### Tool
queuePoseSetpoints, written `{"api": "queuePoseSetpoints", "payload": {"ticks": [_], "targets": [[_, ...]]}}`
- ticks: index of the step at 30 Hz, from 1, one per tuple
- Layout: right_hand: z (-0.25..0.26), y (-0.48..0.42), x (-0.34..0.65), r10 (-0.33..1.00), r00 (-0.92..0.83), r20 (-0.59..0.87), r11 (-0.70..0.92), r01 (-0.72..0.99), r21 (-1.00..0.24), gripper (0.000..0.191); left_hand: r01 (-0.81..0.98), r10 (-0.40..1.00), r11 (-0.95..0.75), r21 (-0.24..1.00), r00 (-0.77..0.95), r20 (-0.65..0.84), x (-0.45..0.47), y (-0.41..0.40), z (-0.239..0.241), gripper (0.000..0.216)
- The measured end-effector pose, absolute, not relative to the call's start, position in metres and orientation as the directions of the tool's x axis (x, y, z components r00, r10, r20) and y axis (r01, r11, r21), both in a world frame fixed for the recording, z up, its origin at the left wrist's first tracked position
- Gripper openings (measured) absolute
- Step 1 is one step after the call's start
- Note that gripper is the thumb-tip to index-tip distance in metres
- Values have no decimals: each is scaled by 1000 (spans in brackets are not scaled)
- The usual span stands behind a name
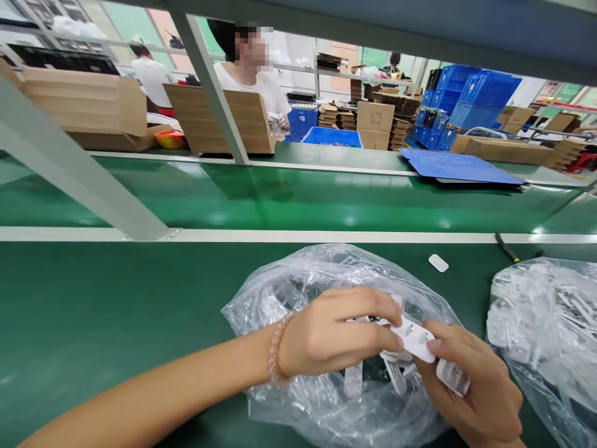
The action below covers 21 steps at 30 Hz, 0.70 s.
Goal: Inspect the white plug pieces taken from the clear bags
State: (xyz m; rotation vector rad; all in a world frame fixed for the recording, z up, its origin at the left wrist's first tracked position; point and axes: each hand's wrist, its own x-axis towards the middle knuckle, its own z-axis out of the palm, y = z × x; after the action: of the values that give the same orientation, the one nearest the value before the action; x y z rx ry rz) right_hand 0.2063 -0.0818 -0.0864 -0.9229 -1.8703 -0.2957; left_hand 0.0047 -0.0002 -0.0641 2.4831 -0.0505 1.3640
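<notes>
Between both hands is a small white plastic part (414,340), flat with rounded ends and two small raised spots on its face. My left hand (338,333), with a beaded bracelet on the wrist, pinches its left end between thumb and fingers. On the other end, my right hand (480,379) grips it with thumb and forefinger. A second, clear-white plastic piece (452,377) sits in the right palm, partly covered by the fingers. Beneath the hands lies an open clear plastic bag (289,283) with several white plastic parts (353,379) inside.
Another clear bag of white parts (550,305) lies at right, beside a black-and-yellow tool handle (507,247). One loose white piece (438,263) rests on the green table (116,292). A metal post (88,168) rises at left. Across the bench, a person (256,81) sits behind cardboard.
</notes>
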Motion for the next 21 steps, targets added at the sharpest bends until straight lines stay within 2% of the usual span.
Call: {"api": "queuePoseSetpoints", "payload": {"ticks": [6,12,17,21], "targets": [[-91,-88,209,516,-241,822,659,725,-201,18,-192,157,-930,313,563,811,9,5,-66,6],[-96,-88,214,583,-291,759,692,668,-275,23,-137,216,-923,360,590,778,12,6,-68,12],[-90,-90,216,586,-346,732,711,654,-260,24,-89,297,-898,431,602,742,14,5,-70,16],[-80,-84,203,571,-345,745,692,691,-211,14,-70,324,-884,462,622,713,13,-1,-66,18]]}}
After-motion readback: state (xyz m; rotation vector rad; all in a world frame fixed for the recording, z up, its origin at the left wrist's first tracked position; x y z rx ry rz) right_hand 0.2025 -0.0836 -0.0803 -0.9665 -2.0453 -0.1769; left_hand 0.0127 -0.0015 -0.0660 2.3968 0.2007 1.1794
